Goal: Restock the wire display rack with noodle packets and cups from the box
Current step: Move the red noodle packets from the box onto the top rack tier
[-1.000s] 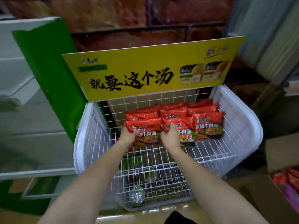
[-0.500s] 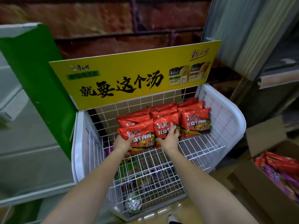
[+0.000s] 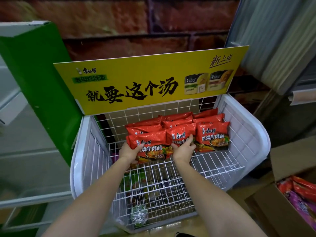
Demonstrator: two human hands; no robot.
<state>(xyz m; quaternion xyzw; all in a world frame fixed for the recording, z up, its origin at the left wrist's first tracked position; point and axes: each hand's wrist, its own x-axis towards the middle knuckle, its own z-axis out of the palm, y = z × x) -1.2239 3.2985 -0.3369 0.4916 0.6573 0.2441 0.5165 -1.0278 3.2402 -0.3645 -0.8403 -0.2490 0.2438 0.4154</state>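
A white wire display rack (image 3: 253,144) fills the middle of the view under a yellow sign (image 3: 150,81). On its top shelf, from twelve toward one o'clock, red noodle packets (image 3: 212,135) stand in rows. The shelf's front half, at six o'clock, is bare wire. Compared with a second ago, the front packet (image 3: 150,144) on the left sits more squarely in line with its neighbours, so this row looks nearly settled. The left hand (image 3: 128,151) grips that packet's lower left edge. The right hand (image 3: 183,148) presses the next packet with fingers loosely spread. At four o'clock, the cardboard box (image 3: 273,209) holds more packets.
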